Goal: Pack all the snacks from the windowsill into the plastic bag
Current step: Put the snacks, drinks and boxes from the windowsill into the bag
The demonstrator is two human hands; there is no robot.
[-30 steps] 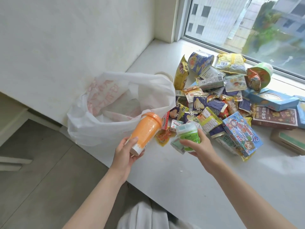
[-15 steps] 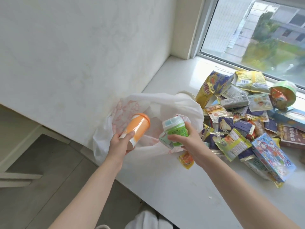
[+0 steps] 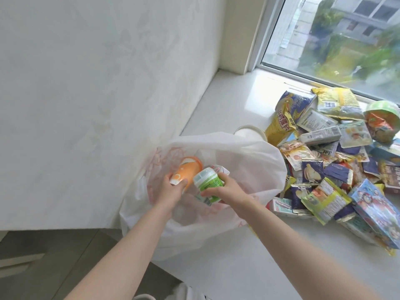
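A white plastic bag [image 3: 249, 156] lies open at the windowsill's left end, its mouth facing me. My left hand [image 3: 171, 190] grips an orange cup [image 3: 188, 171] inside the bag's mouth. Beside it my right hand [image 3: 227, 188] holds a green and white cup [image 3: 207, 180], also within the opening. The two cups are side by side, nearly touching. A heap of snack packets [image 3: 324, 169] covers the sill to the right of the bag.
The white windowsill [image 3: 238, 267] runs along a window [image 3: 335, 40] at the back right. A white wall [image 3: 97, 83] stands to the left. A white cup rim [image 3: 250, 132] shows behind the bag. A blue box [image 3: 376, 211] lies at the heap's near right.
Both hands have moved forward and closer together, carrying the orange and green cups from in front of the bag into its opening. The camera has shifted left and nearer.
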